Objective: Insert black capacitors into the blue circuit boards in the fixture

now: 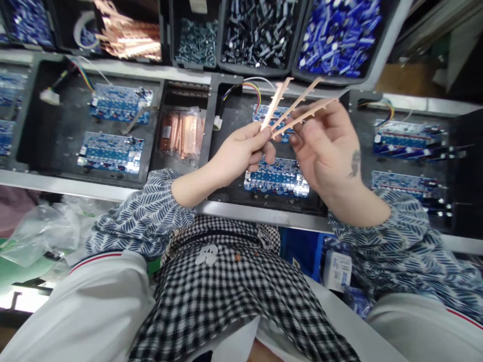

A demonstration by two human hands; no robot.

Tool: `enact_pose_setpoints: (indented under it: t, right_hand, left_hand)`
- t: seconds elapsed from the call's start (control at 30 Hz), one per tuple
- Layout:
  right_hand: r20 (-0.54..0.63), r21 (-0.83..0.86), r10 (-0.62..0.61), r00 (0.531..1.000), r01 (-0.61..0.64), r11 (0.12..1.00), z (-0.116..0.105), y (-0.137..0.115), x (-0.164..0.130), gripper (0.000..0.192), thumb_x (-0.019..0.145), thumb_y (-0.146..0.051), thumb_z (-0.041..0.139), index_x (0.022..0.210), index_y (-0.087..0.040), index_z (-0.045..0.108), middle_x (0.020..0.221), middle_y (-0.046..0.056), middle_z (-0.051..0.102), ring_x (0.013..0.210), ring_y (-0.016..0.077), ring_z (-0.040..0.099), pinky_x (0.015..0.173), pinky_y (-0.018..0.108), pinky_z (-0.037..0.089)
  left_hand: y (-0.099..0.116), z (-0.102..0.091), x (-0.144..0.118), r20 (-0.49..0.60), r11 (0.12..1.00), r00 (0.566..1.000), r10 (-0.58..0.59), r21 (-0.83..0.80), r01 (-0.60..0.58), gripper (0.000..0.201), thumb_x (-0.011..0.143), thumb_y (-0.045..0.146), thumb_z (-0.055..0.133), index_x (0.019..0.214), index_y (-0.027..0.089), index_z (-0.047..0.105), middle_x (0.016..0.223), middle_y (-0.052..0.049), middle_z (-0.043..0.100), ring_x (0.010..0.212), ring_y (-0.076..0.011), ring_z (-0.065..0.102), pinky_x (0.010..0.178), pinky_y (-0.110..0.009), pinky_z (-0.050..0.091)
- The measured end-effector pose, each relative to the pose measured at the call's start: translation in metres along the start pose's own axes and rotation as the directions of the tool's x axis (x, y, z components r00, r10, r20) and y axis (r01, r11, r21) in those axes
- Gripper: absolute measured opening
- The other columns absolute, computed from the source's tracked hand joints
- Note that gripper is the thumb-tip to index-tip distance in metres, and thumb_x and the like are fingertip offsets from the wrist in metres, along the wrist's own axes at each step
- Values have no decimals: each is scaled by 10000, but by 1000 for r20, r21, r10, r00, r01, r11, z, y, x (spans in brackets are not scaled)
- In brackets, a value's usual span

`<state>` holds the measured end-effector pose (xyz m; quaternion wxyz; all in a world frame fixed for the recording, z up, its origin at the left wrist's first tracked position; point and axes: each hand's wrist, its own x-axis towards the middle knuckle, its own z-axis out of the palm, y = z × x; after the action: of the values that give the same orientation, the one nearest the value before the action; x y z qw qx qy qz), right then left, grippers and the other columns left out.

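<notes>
Several thin copper strips [274, 106] with small side tabs fan out from my left hand [243, 148], which pinches their lower ends. On the right, my right hand [327, 146] has its thumb and fingers closed on one copper strip [307, 114] of the fan, so both hands touch it. Just beneath my hands lies a black tray holding a blue circuit board [277, 177]. Behind the strips is a second circuit board [257, 111], partly covered by my fingers, with coloured wires [258, 92] at its upper left.
Along the back stand black bins with copper strips [132, 37], small metal parts [196, 42], dark components [260, 32] and blue capacitors [339, 35]. Bagged copper pieces [183, 133] lie left of my hands. Neighbouring trays hold more circuit boards [111, 152]. A metal rail [264, 215] edges the front.
</notes>
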<state>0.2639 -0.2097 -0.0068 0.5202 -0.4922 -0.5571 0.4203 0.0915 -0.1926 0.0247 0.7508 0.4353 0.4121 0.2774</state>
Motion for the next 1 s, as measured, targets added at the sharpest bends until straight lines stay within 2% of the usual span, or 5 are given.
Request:
enact_pose_setpoints:
  t: [0.27,0.4,0.63,0.87,1.0]
  right_hand:
    - [45,-270,-341,939,340,901,-11,-34,-14,151,980,-419,621,919,-282,630,857,-2,690,837,190,702,725,373,584]
    - [565,-606,-120,816,509,611,-25,-3,-21,180,1002,-269,563,990,-239,740,956,58,757,870,222,707,782,384,586]
    - [643,-699,-11,766,593,400,-22,39,-35,274,1013,-178,477,1122,-192,728,1073,102,744,913,223,657,765,341,527]
    - [620,-711,26,784,547,441,-24,27,-32,255,1010,-224,488,1097,-197,726,1066,122,717,921,253,649,759,389,541]
    - [369,-536,-85,926,287,794,-12,10,-13,274,944,-335,644,1205,-254,671,1207,106,681,1064,274,670,852,446,585]
  left_hand:
    - [11,-17,8,-142,994,985,97,54,-91,261,1078,239,409,931,146,603,960,-23,675,753,-48,662,645,-123,456]
    - [10,-37,10,-103,960,978,179,237,-151,217,1036,179,505,868,133,633,801,-8,625,619,-38,532,540,-127,356]
    - [-3,-46,12,-139,947,980,143,308,-95,130,1040,228,517,990,165,619,637,38,519,601,-72,548,620,-154,423]
    - [2,-46,11,-105,988,994,22,153,-5,178,1079,229,431,950,163,535,642,53,499,454,-17,346,471,-129,232]
    - [6,-34,10,-41,993,992,-116,-8,116,193,1075,179,411,906,158,501,616,65,461,424,-9,279,445,-134,181]
